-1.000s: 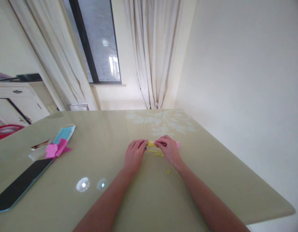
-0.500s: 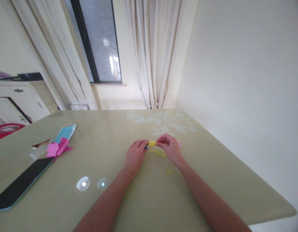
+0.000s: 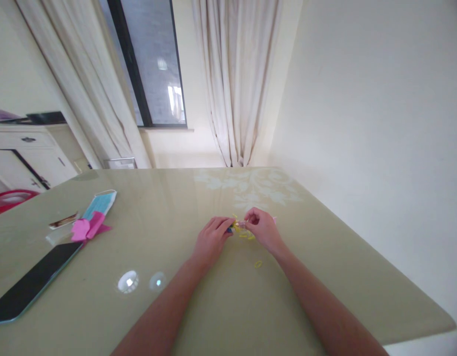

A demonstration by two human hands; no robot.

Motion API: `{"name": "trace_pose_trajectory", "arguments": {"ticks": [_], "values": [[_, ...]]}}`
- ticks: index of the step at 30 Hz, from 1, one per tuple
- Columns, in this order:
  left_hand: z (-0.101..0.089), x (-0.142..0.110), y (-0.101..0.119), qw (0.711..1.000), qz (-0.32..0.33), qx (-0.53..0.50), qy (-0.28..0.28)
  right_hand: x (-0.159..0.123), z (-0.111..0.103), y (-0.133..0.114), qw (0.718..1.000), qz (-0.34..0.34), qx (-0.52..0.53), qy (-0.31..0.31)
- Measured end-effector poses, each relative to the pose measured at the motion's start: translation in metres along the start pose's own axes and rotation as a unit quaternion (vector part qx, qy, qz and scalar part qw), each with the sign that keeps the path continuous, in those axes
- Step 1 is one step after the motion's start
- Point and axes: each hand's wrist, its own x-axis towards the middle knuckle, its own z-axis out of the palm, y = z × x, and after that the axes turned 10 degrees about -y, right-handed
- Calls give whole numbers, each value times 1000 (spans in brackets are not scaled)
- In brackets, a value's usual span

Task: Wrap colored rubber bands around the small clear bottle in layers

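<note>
Both my hands meet near the middle of a glossy olive-green table (image 3: pixel 325 257). My left hand (image 3: pixel 210 239) pinches a small bundle of yellow rubber bands (image 3: pixel 236 226) with something dark blue at its end. My right hand (image 3: pixel 262 228) is curled and pinches the same bundle from the other side; a bit of pink shows behind it. A few loose yellow bands lie under the hands, and one single yellow band (image 3: pixel 257 264) lies on the table nearer to me.
At the left lie a blue face mask (image 3: pixel 100 202), a pink bow (image 3: pixel 86 228), a small wrapper (image 3: pixel 62 221) and a long dark mirror-like panel (image 3: pixel 31 283). A white cabinet (image 3: pixel 28 158) stands beyond the table's left edge. Curtains and a window are behind, a wall on the right.
My hands have drawn closer together over the yellow bundle. The left fingers slid right along it, and less of the yellow shows between the hands now.
</note>
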Motion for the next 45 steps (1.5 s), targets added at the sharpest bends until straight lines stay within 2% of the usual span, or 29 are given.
{"name": "trace_pose_trajectory", "arguments": {"ticks": [4, 8, 13, 16, 18, 19, 20, 22, 24, 25, 32, 35, 38, 45], "values": [[1, 1, 5, 999, -26, -46, -5, 1, -10, -1, 998, -4, 46, -50], [2, 1, 7, 998, -39, -47, -15, -1, -19, -1, 987, 6, 120, -109], [1, 1, 5, 997, -47, -55, -9, -4, -23, -5, 985, 27, 116, -122], [1, 1, 5, 995, -66, -71, -2, -4, -35, -7, 987, 20, 113, -112], [2, 1, 4, 992, -90, -87, 13, -5, -47, -6, 993, 25, 38, -110], [2, 1, 3, 990, -104, -95, 23, -6, -53, -4, 991, 36, -42, -123], [3, 1, 2, 987, -117, -102, 36, -8, -58, -2, 979, 47, -135, -146], [3, 1, -1, 982, -136, -114, 64, -11, -63, 4, 936, 73, -288, -189], [4, 1, -4, 979, -144, -122, 82, -13, -60, 9, 913, 81, -344, -204], [4, 1, -5, 978, -145, -123, 88, -14, -57, 11, 912, 79, -348, -203], [2, 1, -7, 976, -149, -129, 94, -6, -43, 14, 935, 29, -300, -190], [2, 2, -9, 973, -157, -136, 98, -7, -41, 19, 925, 20, -347, -156], [3, 3, -10, 971, -170, -137, 99, -7, -36, 23, 918, 10, -364, -159], [3, 3, -9, 970, -166, -147, 104, 17, 0, 28, 925, -31, -350, -145]]}}
